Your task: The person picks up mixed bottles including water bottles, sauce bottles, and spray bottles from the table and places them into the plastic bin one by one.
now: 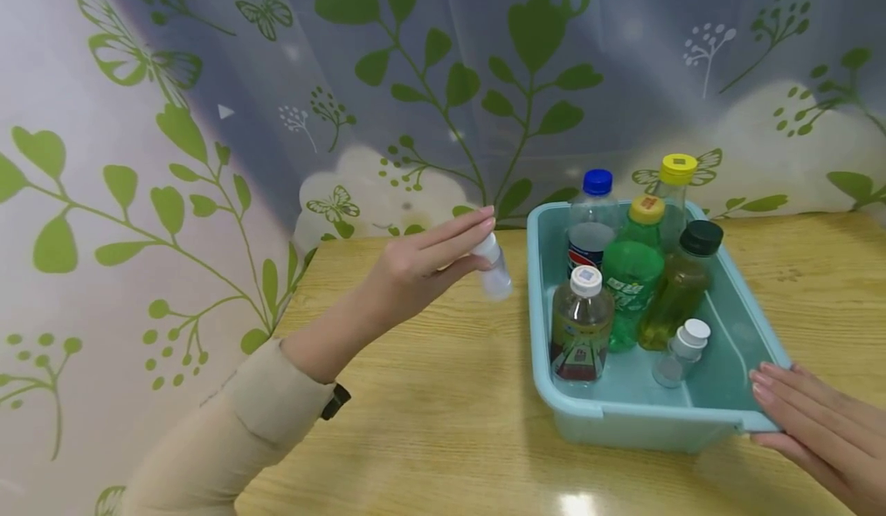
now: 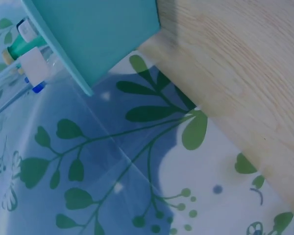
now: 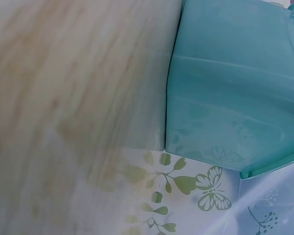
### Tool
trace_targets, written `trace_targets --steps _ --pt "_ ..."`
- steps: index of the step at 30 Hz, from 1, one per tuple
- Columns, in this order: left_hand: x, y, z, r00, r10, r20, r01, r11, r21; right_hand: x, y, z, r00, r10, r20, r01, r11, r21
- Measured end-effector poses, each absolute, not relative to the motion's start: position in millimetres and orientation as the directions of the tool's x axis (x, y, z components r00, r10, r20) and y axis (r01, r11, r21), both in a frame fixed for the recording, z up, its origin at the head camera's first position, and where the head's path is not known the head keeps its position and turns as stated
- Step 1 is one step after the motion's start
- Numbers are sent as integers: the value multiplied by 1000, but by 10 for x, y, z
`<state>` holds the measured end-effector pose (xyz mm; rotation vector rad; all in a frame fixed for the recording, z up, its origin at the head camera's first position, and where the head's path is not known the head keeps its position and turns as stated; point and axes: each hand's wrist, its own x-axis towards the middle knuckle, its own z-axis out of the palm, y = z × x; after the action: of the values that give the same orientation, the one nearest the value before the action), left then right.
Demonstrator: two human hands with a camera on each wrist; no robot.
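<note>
My left hand point(image 1: 443, 258) holds a small clear bottle with a white cap point(image 1: 495, 270) by its top, above the table on the left of a light-blue tub point(image 1: 543, 331). The bottle hangs slightly tilted, base down. My right hand point(image 1: 824, 424) grips the tub's near right corner, fingers over the rim and thumb below it. Inside the tub stand a white-capped bottle of dark drink point(image 1: 581, 331), a green bottle with a yellow cap point(image 1: 633, 270), a black-capped bottle point(image 1: 681, 293) and a small white-capped bottle point(image 1: 681, 354). Only fingertips of the left hand show in the left wrist view.
A blue-capped bottle point(image 1: 591, 224) and a clear bottle with a yellow cap point(image 1: 674, 193) stand toward the tub's back. The tub sits on a wooden table point(image 1: 415, 393). A curtain with leaves and butterflies point(image 1: 429, 78) hangs behind the table and along its left side.
</note>
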<state>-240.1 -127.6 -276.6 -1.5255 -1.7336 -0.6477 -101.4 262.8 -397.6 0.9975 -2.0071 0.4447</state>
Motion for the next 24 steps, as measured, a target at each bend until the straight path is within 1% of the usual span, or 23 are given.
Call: trace_targets --steps 5,9,16,20,24 --pt "-2360 -1222 -2711 -45 633 773 980 179 -89 -1044 2625 -3978 -301 -476 826 -798 600 55" --pt "-2323 -1153 -2662 -65 651 756 981 178 -69 -1043 2615 -3978 -308 -473 825 -798 601 47" --pt "-2285 -1008 -2561 -57 699 713 989 136 -54 -1096 2555 -4011 -208 -418 884 -849 526 48" --pt "-2255 -906 -2491 -47 726 686 989 132 -72 -1098 2565 -4016 -212 -419 883 -847 530 48" --pt "-2223 -791 -2437 -22 755 655 991 104 -87 -1079 2589 -4024 -235 -425 874 -839 543 39"
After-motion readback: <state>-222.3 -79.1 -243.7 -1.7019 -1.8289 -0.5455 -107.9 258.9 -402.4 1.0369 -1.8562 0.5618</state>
